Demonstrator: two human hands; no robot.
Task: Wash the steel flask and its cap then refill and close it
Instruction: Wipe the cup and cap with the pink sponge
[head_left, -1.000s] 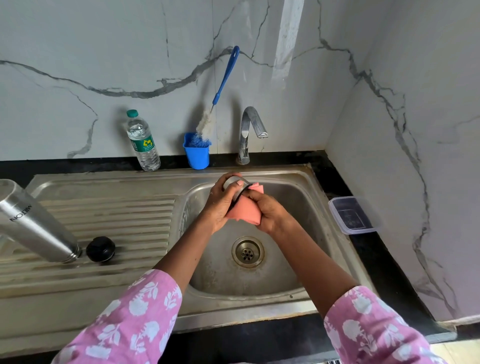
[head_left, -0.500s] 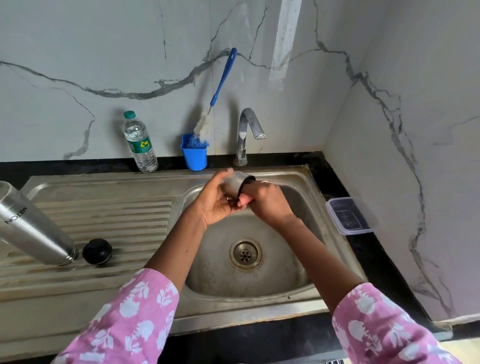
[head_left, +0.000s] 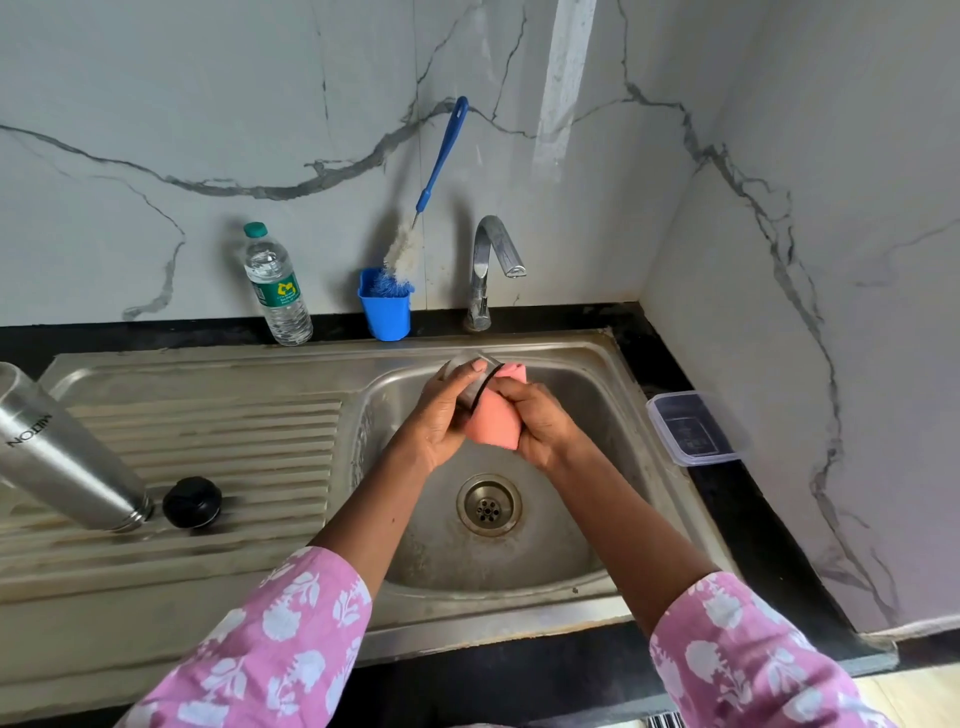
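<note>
Over the sink basin (head_left: 582, 540), my left hand (head_left: 441, 415) grips the steel cap (head_left: 474, 387), a small cup with a dark rim. My right hand (head_left: 540, 421) presses a pink sponge (head_left: 496, 423) against the cap's open end. The steel flask (head_left: 57, 452) lies tilted on the drainboard at the far left, mouth toward the basin. A black round stopper (head_left: 192, 501) sits on the drainboard just beside the flask's mouth.
A tap (head_left: 491, 260) stands behind the basin, no water running. A blue cup (head_left: 385, 312) holds a long bottle brush (head_left: 436, 176). A plastic water bottle (head_left: 275, 286) stands to its left. A clear lidded box (head_left: 693, 428) rests on the black counter at right.
The pink sponge, tucked out of sight half a second ago, shows again against the cap. Both hands stay over the basin, shifting slightly as they rub.
</note>
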